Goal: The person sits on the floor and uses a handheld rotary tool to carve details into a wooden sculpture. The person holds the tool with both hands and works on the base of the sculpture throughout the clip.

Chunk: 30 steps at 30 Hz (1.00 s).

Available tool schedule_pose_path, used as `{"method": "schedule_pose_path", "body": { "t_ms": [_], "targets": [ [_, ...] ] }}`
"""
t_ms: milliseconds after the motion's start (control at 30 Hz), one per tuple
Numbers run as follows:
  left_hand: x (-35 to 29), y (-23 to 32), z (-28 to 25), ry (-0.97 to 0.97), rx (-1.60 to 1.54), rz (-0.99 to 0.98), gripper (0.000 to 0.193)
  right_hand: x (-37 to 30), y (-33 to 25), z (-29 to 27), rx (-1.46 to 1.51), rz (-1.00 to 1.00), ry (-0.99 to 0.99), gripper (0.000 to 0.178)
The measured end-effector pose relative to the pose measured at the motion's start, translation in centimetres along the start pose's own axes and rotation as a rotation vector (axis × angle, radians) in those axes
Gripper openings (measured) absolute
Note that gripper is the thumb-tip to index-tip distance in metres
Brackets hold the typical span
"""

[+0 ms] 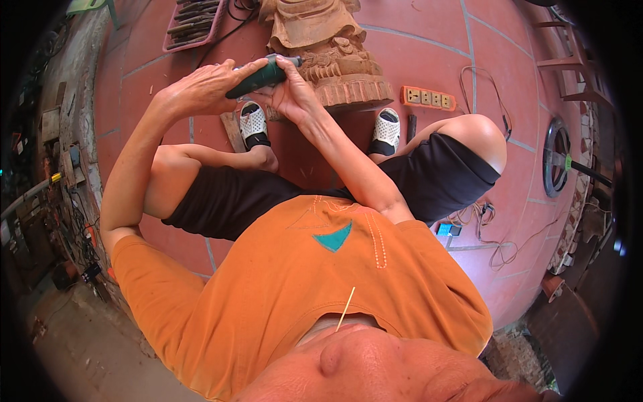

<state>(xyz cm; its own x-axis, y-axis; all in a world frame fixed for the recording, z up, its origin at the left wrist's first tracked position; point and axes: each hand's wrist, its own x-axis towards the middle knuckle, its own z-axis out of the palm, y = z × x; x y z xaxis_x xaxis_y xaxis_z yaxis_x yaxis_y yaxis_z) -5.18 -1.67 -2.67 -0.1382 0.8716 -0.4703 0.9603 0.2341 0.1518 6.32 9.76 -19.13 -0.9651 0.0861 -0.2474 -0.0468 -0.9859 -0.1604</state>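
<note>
My left hand [204, 88] is wrapped round the rear of a dark green handheld power tool, which looks like a rotary grinder [257, 80]. At its front end, my right hand [296, 97] closes its fingers about the nose. The tip points right, toward a carved wooden statue [320, 37] with draped folds and a petalled base. Whether the tip touches the wood cannot be made out. Both forearms are raised in front of my bent knees, and my sandalled feet rest on either side of the statue's base.
A pink basket of carving tools [195, 25] lies at the upper left. Right of the statue is an orange power strip [428, 98], with a loose cable [492, 90] beyond it. Farther right stand a fan [557, 157] and a reddish chair [569, 63]. A small phone [449, 230] lies on the tiles.
</note>
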Motion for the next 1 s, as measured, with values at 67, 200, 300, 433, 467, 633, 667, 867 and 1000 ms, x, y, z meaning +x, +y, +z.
{"method": "schedule_pose_path", "body": {
  "t_ms": [67, 200, 300, 433, 467, 633, 667, 867, 1000],
  "targets": [
    [-0.14, -0.22, 0.33, 0.028, -0.006, 0.022, 0.095, 0.00, 0.05, 0.00, 0.000, 0.001, 0.001, 0.032],
    [-0.21, -0.20, 0.33, 0.033, -0.010, 0.035, 0.095, -0.21, 0.13, 0.20, 0.002, -0.004, 0.011, 0.032],
    [-0.29, 0.21, -0.01, 0.016, -0.003, 0.026, 0.095, -0.39, 0.14, 0.36, 0.001, -0.004, 0.011, 0.032],
    [-0.33, 0.40, -0.08, -0.007, 0.003, 0.009, 0.096, -0.40, 0.28, 0.10, 0.005, 0.003, 0.010, 0.033],
    [-0.36, 0.39, -0.05, -0.003, 0.002, 0.013, 0.096, -0.41, 0.31, 0.10, 0.005, 0.005, 0.015, 0.033],
    [-0.41, 0.47, -0.14, -0.006, -0.012, 0.015, 0.095, -0.62, 0.26, 0.28, -0.001, 0.005, 0.016, 0.033],
    [-0.42, 0.42, -0.10, -0.004, -0.012, 0.016, 0.095, -0.66, 0.26, 0.34, 0.000, 0.006, 0.019, 0.033],
    [-0.43, 0.25, 0.13, -0.004, -0.009, 0.017, 0.095, -0.66, 0.28, 0.37, -0.003, 0.006, 0.017, 0.032],
    [-0.58, 0.58, -0.24, -0.017, -0.008, 0.007, 0.095, -0.76, 0.40, 0.33, -0.005, 0.009, 0.014, 0.033]
  ]
}}
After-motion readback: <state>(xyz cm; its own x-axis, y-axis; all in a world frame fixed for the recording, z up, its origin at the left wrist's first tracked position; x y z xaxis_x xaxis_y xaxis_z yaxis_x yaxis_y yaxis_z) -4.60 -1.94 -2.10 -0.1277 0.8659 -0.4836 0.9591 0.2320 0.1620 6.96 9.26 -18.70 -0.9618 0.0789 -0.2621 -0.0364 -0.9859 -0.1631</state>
